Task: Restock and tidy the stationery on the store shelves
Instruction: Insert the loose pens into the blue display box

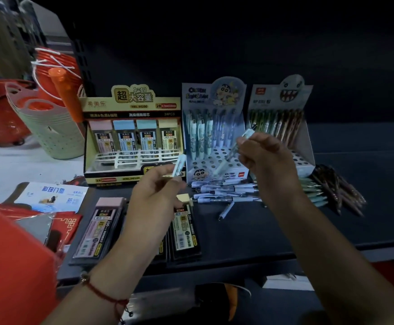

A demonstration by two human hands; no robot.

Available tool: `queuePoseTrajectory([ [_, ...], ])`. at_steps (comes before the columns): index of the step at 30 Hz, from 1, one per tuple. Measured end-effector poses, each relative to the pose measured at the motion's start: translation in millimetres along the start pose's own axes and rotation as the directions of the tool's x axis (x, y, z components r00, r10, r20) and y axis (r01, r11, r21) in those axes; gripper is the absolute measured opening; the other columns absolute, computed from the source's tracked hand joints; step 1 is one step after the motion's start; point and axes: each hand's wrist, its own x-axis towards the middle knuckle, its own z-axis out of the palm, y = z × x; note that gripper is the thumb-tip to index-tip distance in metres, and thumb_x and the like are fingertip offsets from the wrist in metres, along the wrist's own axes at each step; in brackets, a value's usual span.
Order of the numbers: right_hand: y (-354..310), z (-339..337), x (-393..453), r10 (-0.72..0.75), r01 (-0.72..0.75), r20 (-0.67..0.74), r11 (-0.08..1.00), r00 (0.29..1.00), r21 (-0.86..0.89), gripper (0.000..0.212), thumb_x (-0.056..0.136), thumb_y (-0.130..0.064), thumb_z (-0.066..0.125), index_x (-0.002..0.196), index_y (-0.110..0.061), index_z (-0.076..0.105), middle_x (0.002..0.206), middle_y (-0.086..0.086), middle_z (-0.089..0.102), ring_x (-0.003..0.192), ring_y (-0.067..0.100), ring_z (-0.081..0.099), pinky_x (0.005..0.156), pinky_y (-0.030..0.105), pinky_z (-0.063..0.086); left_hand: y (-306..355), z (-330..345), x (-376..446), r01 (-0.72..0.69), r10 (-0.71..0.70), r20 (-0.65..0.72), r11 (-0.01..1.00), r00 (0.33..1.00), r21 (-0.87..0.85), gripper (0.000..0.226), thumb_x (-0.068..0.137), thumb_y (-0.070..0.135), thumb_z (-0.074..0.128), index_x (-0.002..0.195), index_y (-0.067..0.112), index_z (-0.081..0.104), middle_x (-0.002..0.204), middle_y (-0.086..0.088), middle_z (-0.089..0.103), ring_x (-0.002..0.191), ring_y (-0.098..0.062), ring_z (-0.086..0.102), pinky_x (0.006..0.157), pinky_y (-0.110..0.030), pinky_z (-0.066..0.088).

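Left hand [156,193] pinched round a pale blue pen [179,165], right hand [265,160] gripping another pen [234,150], both raised above the dark shelf [285,231] before the cartoon display box [214,127]

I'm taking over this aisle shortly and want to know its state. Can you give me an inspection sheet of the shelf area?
Surface: dark shelf, partly stocked.
Job's things: cartoon pen display with open holes; loose pens lying in front; lead refill display; refill packs lying flat.
Clutter: red packets at left.
Hands: left hand holds a pale pen; right hand holds another pen.
Cables: nothing seen.
Surroundings: stacked baskets on the floor at left.
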Motion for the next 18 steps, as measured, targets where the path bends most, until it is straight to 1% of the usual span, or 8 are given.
queuePoseTrajectory([
  [2,2,2,6,-0.050,0.050,-0.040,0.999,0.998,-0.012,0.021,0.085,-0.008,0.071,0.074,-0.017,0.056,0.069,-0.003,0.059,0.075,0.016,0.057,0.082,0.033,0.052,-1,-1,2,-0.026,0.026,-0.002,0.999,1.000,0.028,0.020,0.095,0.019,0.060,0.110,0.031,0.063,0.090,0.002,0.065,0.057,-0.003,0.057,0.060,-0.030,0.044],
  [4,5,4,13,-0.095,0.093,-0.084,0.995,0.992,-0.027,0.018,0.085,-0.007,0.072,0.078,-0.016,0.057,0.068,-0.004,0.061,0.072,0.016,0.059,0.081,0.034,0.054,-2,-3,3,-0.061,0.061,0.007,0.997,0.998,0.052,0.020,0.095,0.020,0.061,0.111,0.032,0.064,0.093,0.004,0.065,0.063,-0.004,0.060,0.061,-0.028,0.046],
  [8,16,8,27,-0.181,0.167,-0.112,0.978,0.977,-0.126,0.015,0.086,-0.008,0.072,0.085,-0.014,0.059,0.069,-0.001,0.063,0.073,0.019,0.062,0.078,0.036,0.057,-3,-3,6,-0.137,0.132,0.053,0.984,0.990,0.117,0.021,0.096,0.022,0.059,0.104,0.042,0.063,0.090,0.005,0.062,0.078,-0.023,0.058,0.060,-0.034,0.048],
  [10,22,12,34,-0.198,0.179,-0.116,0.971,0.973,-0.161,0.016,0.087,-0.006,0.071,0.083,-0.016,0.059,0.070,0.003,0.062,0.074,0.022,0.061,0.076,0.033,0.057,-3,-3,8,-0.150,0.141,0.069,0.979,0.988,0.138,0.021,0.096,0.025,0.059,0.105,0.043,0.063,0.086,0.009,0.060,0.081,-0.025,0.058,0.061,-0.036,0.050],
  [11,25,13,36,-0.202,0.181,-0.114,0.969,0.973,-0.169,0.017,0.086,-0.006,0.072,0.082,-0.017,0.059,0.071,0.006,0.062,0.074,0.023,0.061,0.076,0.032,0.057,-3,-2,8,-0.150,0.141,0.073,0.978,0.987,0.143,0.021,0.095,0.025,0.059,0.106,0.044,0.063,0.086,0.011,0.060,0.082,-0.025,0.059,0.062,-0.037,0.050],
  [13,31,16,42,-0.203,0.179,-0.109,0.964,0.973,-0.196,0.017,0.085,-0.007,0.073,0.081,-0.017,0.060,0.071,0.009,0.062,0.072,0.022,0.061,0.077,0.033,0.056,-4,-2,11,-0.145,0.136,0.074,0.980,0.988,0.137,0.022,0.095,0.024,0.060,0.104,0.045,0.063,0.089,0.008,0.061,0.082,-0.023,0.060,0.063,-0.036,0.050],
  [16,39,19,50,-0.200,0.170,-0.100,0.954,0.975,-0.249,0.018,0.083,-0.007,0.075,0.078,-0.019,0.061,0.063,-0.001,0.062,0.063,0.013,0.058,0.075,0.031,0.054,-4,-2,14,-0.134,0.126,0.068,0.983,0.990,0.125,0.021,0.095,0.024,0.060,0.103,0.044,0.064,0.092,0.008,0.062,0.079,-0.015,0.061,0.066,-0.033,0.052],
  [18,44,23,55,-0.206,0.172,-0.091,0.942,0.974,-0.290,0.020,0.083,-0.008,0.075,0.076,-0.022,0.062,0.060,-0.009,0.064,0.063,0.010,0.061,0.075,0.033,0.056,-5,-2,16,-0.128,0.120,0.065,0.984,0.991,0.127,0.020,0.095,0.026,0.060,0.107,0.041,0.065,0.094,0.011,0.063,0.080,-0.009,0.062,0.069,-0.030,0.050],
])
